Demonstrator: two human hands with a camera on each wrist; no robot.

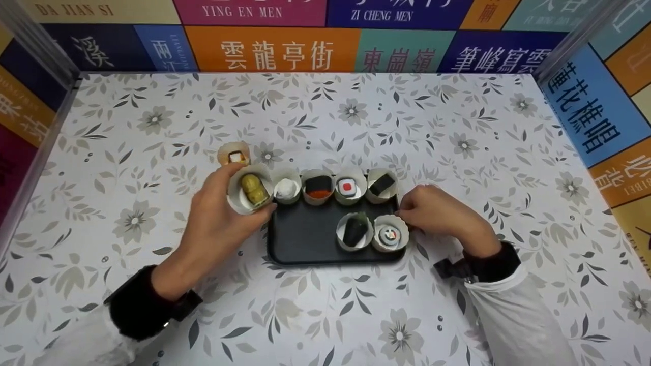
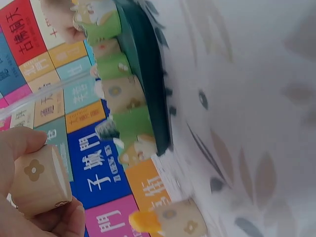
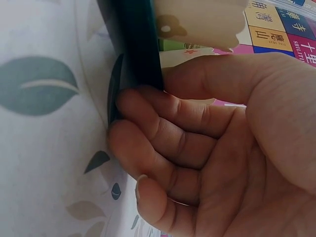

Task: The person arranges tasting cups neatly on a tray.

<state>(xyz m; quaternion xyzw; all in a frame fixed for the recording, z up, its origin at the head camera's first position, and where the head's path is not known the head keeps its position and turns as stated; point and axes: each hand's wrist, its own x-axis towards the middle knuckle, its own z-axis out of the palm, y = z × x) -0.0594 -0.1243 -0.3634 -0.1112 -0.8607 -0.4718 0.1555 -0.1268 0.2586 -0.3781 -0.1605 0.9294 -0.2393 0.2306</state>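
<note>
My left hand (image 1: 211, 229) grips a paper cup (image 2: 39, 180) between thumb and fingers, raised at the left end of the black tray (image 1: 300, 234). Inside that cup lies a brownish-yellow sushi-like piece (image 1: 254, 189). At the tray's right edge, my right hand (image 1: 437, 211) pinches the rim; its thumb (image 3: 212, 76) is on top and curled fingers lie beneath. Along the tray's back stand paper cups with a white ball (image 1: 286, 188), a red-and-black piece (image 1: 318, 187), a red-centred roll (image 1: 347, 187) and a black-wrapped piece (image 1: 382, 184). Two front-right cups hold a dark cone (image 1: 355, 230) and a round roll (image 1: 390, 235).
Another paper cup (image 2: 185, 217), holding a yellow-and-white piece (image 1: 236, 157), stands on the table behind my left hand. A flower-patterned cloth (image 1: 325, 315) covers the table. Panels with large lettering (image 1: 274, 51) border the back and both sides.
</note>
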